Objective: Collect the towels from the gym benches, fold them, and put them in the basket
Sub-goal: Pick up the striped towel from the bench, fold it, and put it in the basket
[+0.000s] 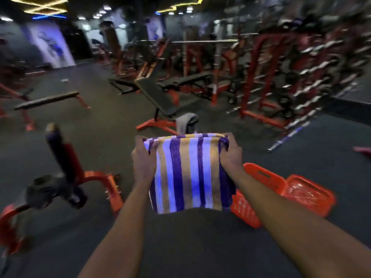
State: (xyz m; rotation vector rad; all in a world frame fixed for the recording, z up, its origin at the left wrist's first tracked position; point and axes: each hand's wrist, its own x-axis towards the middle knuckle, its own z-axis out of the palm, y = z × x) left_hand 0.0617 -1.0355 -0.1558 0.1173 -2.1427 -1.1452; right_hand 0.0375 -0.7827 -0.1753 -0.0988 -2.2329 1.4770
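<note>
**Head view: folded striped towel held above the floor, basket to the right: risks at the drop**

Both arms reach forward. The left grip (143, 157) and the right grip (230, 155) each have fingers curled round an upper corner of the striped towel (186, 173), thumbs to the near side. The cloth hangs between them as a doubled panel with its lower edge free. It touches neither the floor (104, 137) nor the orange basket (265, 178), which stands on the floor just beside and below the right forearm, partly hidden by the towel and that arm. Whether the basket holds anything cannot be told.

Probable step: carrying the folded towel over to the basket.

Hazards, as judged from this arrangement:

1. Loss of the fold. Only the top corners are pinched, so if one grip slackens or the towel is swung sideways, the layers may part and the panel open.
2. Missed placement. The towel screens the near wall of the basket, so a blind lowering could catch the rim or drape the cloth over it.
3. Footing. An orange machine frame (108, 183) lies close on the left, and the heavy blur suggests quick head motion.
4. Omission. A grey towel (184, 122) lies draped on the lower end of the inclined table (158, 97) ahead, not yet collected.
</note>
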